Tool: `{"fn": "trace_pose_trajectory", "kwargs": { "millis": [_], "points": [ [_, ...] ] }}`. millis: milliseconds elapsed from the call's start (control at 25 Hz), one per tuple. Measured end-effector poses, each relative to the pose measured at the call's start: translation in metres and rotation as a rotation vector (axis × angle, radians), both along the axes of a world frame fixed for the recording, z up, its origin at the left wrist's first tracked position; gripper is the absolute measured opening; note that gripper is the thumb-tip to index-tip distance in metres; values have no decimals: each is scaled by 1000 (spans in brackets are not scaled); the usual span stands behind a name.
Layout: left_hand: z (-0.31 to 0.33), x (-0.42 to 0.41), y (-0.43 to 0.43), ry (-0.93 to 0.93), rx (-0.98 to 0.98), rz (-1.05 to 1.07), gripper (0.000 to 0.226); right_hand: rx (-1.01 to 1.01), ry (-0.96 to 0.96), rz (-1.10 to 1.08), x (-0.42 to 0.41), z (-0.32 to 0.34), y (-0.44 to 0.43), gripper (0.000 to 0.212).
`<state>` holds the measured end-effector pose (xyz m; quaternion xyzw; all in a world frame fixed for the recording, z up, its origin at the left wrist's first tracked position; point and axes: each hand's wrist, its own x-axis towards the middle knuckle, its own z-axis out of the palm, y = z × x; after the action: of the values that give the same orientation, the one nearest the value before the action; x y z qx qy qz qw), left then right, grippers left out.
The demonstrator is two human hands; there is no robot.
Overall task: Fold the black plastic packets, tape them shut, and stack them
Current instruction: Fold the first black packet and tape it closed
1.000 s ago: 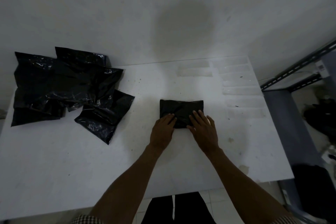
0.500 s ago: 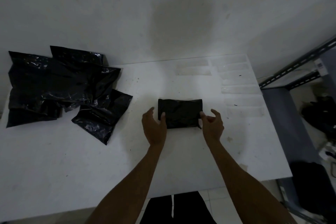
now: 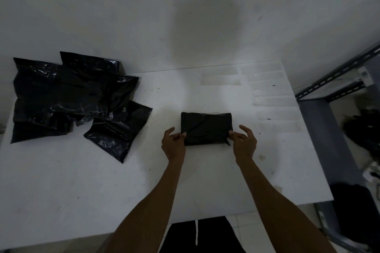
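Observation:
A folded black plastic packet (image 3: 206, 128) lies on the white table (image 3: 102, 191), in the middle. My left hand (image 3: 173, 145) pinches the packet's left edge between thumb and fingers. At the packet's right edge, my right hand (image 3: 244, 142) pinches it in the same way. A loose pile of unfolded black packets (image 3: 70, 98) lies at the table's left, apart from both hands. Several clear tape strips (image 3: 273, 100) are stuck flat on the table's far right part.
A grey metal shelf frame (image 3: 333, 88) stands just past the table's right edge, with dark items on the floor beside it. A white wall rises behind the table. My dark trousers show at the table's near edge.
My hands lay flat on the packet's near edge one second ago. They have since slid apart to its left and right ends and now pinch them.

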<state>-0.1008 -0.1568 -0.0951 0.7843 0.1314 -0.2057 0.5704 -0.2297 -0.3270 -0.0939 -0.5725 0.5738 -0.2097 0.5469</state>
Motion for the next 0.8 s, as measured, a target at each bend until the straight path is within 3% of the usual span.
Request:
{"fn": "trace_pose_trajectory", "kwargs": {
  "millis": [320,360,440,520,560,640,800],
  "points": [
    [0,-3,-1,-11,16,0,39,-68,33,47,-3,4,4,52],
    [-1,-3,-1,-16,19,-4,38,-161,59,70,-4,6,7,55],
    [-3,-3,0,-19,22,-4,37,-574,187,193,-4,4,15,56],
    [-3,-2,0,-14,19,2,37,-1042,244,544,-2,-1,22,45],
    [-3,-2,0,-18,21,2,38,-1168,253,745,-1,-4,25,42],
    [-2,-3,-1,-31,35,-4,39,-1210,336,964,-3,-12,32,41],
    [-1,-2,-2,-47,38,10,37,-1170,423,1027,-11,-23,36,48]
  ]
}}
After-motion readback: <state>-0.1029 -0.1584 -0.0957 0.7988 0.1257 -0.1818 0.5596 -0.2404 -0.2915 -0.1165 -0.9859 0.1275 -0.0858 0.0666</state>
